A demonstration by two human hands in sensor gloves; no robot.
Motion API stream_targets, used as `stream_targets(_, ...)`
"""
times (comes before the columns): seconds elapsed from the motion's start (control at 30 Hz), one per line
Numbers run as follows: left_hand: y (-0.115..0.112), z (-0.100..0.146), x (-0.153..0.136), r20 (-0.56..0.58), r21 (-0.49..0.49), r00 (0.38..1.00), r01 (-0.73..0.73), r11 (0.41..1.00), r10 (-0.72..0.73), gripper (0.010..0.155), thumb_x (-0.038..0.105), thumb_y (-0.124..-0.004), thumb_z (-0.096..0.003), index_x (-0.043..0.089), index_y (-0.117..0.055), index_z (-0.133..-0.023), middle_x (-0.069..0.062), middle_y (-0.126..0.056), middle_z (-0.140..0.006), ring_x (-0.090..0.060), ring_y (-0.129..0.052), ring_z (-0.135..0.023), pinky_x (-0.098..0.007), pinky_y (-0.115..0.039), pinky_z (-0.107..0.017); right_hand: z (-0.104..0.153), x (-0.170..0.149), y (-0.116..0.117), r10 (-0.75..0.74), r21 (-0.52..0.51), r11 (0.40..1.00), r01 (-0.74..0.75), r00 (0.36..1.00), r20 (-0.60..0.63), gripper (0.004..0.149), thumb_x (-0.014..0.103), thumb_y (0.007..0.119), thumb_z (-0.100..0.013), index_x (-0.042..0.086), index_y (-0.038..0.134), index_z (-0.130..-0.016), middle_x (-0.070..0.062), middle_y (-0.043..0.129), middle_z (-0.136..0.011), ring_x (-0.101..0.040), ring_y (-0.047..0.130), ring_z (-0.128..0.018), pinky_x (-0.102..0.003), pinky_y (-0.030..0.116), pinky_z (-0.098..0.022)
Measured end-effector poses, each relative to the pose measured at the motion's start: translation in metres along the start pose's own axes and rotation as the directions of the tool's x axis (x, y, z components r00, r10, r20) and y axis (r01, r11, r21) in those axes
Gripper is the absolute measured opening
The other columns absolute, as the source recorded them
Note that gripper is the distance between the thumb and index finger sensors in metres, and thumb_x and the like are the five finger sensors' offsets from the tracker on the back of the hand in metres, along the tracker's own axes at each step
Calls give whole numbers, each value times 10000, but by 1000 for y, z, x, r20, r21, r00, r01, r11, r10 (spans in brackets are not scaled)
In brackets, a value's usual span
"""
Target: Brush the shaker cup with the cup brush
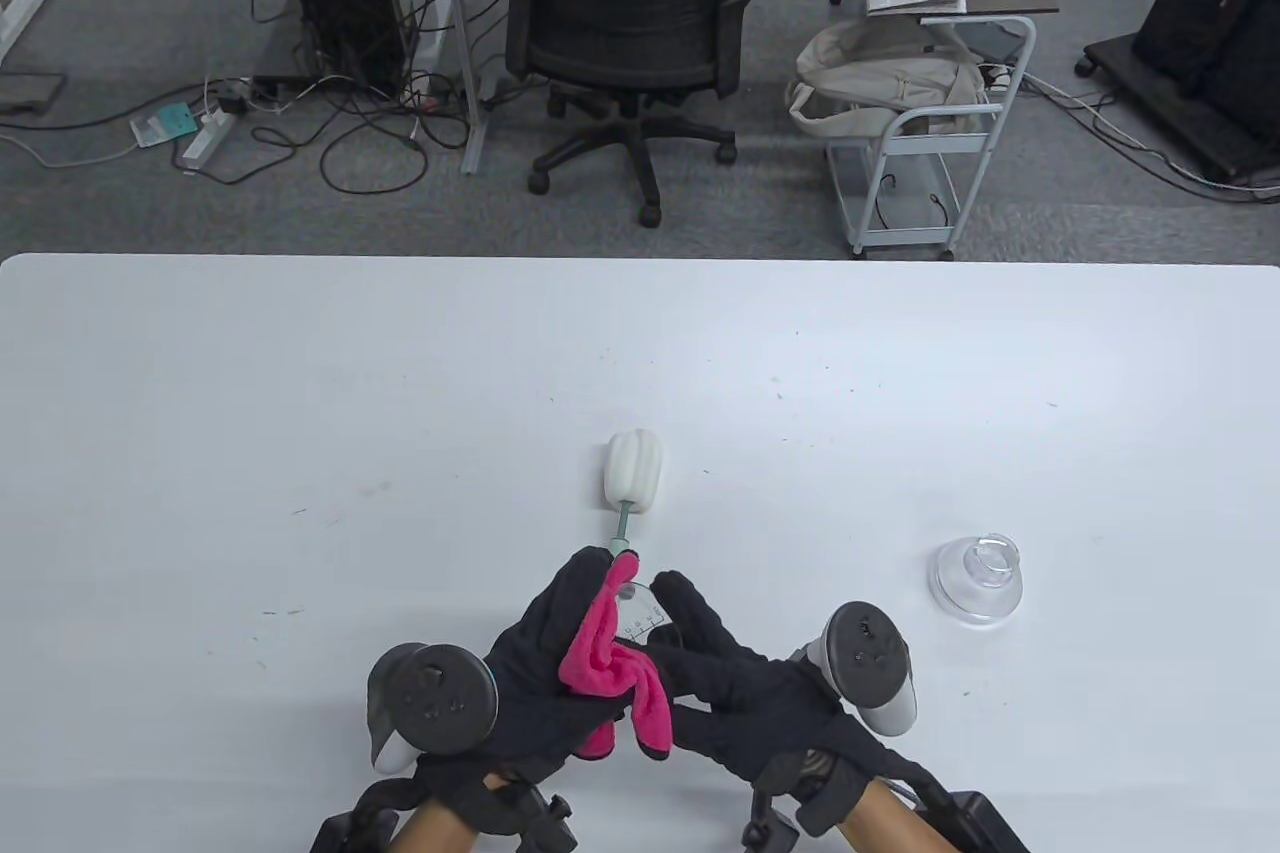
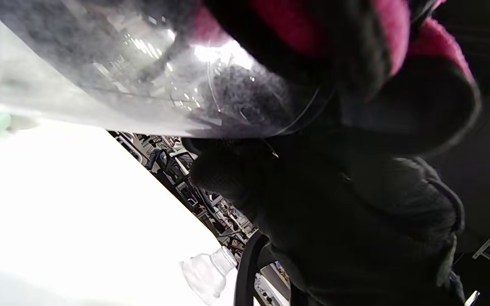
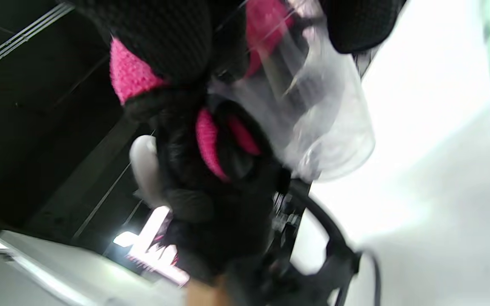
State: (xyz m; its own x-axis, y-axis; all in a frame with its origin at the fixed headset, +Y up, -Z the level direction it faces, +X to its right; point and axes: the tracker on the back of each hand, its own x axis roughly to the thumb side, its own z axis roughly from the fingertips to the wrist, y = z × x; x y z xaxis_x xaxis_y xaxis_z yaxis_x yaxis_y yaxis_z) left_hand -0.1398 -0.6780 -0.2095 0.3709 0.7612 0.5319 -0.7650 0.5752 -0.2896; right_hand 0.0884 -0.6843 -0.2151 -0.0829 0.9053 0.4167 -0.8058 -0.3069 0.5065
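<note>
Two hands, left hand (image 1: 540,663) and right hand (image 1: 740,683), gripping mostly hidden shaker cup (image 1: 640,608), pink cloth (image 1: 615,668)

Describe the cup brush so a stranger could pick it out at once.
On the white table, look just beyond the two gloved hands near the front edge. The cup brush lies there, its ribbed white sponge head pointing away from the person and its thin pale green stem running back toward the left hand. The only other loose item, the lid off to the right, is a clear dome.
</note>
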Motion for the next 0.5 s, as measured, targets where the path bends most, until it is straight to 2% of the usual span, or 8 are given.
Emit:
stream_targets(0.07,-3,-1,1,13,-9,1000,-4,1000,4,857,607,-634,-569,278,-78,-1132,-139,-245,-1258,-486,-425,-1120,-702,-407,-765,1,6,3,148,-55,988,-146,989,17,455,327,851,-504,130,778,-907,-259,215,-1151,-591,543,-868,-532,697,-656)
stream_targets(0.13,-4,-1,0,29,-22,997,-72,997,73,824,622,-606,-569,279,-125,-1142,-140,-309,-1252,-483,-482,-1105,-700,-440,-755,2,12,5,276,-78,959,-272,960,44,429,405,869,-477,147,824,-817,-249,298,-1147,-559,614,-841,-502,747,-617)
stream_targets(0.23,-6,-2,-10,-3,-48,945,-326,944,326,738,616,-585,-586,279,-251,-1151,-149,-373,-1242,-482,-568,-1069,-683,-513,-730,4,19,3,277,-66,960,-272,957,84,375,412,897,-432,168,860,-714,-272,398,-1124,-548,682,-802,-488,794,-566)
stream_targets(0.3,-6,-3,-20,-38,-6,828,-560,828,560,675,587,-606,-598,263,-368,-1140,-186,-484,-1202,-486,-704,-984,-653,-626,-671,3,22,-7,177,-17,984,-177,974,144,357,416,868,-436,203,846,-722,-235,403,-1139,-537,691,-817,-475,804,-584)
stream_targets(0.37,-13,-4,-28,-132,-31,636,-770,638,761,662,565,-612,-608,216,-399,-1128,-225,-574,-1149,-479,-785,-903,-622,-702,-619,3,24,-17,-53,33,998,47,980,191,334,391,843,-446,218,835,-732,-177,362,-1171,-534,657,-856,-482,774,-641)
stream_targets(0.4,-19,-4,-30,-183,-70,561,-827,558,807,665,565,-610,-607,205,-403,-1126,-235,-586,-1140,-469,-830,-866,-610,-729,-601,4,24,-20,-127,13,992,128,970,207,329,380,834,-448,217,830,-735,-162,364,-1175,-532,648,-875,-488,765,-660)
stream_targets(0.47,-35,-8,-32,-219,-237,373,-917,322,901,687,578,-544,-640,161,-309,-1133,-267,-512,-1145,-453,-828,-871,-584,-738,-610,8,22,-28,-212,-102,965,243,945,249,329,378,806,-452,230,815,-746,-147,376,-1174,-512,648,-907,-482,762,-684)
stream_targets(0.5,-38,-8,-32,-223,-271,316,-929,252,922,702,589,-500,-654,144,-248,-1135,-285,-450,-1152,-456,-809,-887,-579,-729,-624,10,21,-30,-214,-135,957,256,940,264,330,384,792,-453,238,807,-749,-150,390,-1170,-503,658,-916,-475,774,-683)
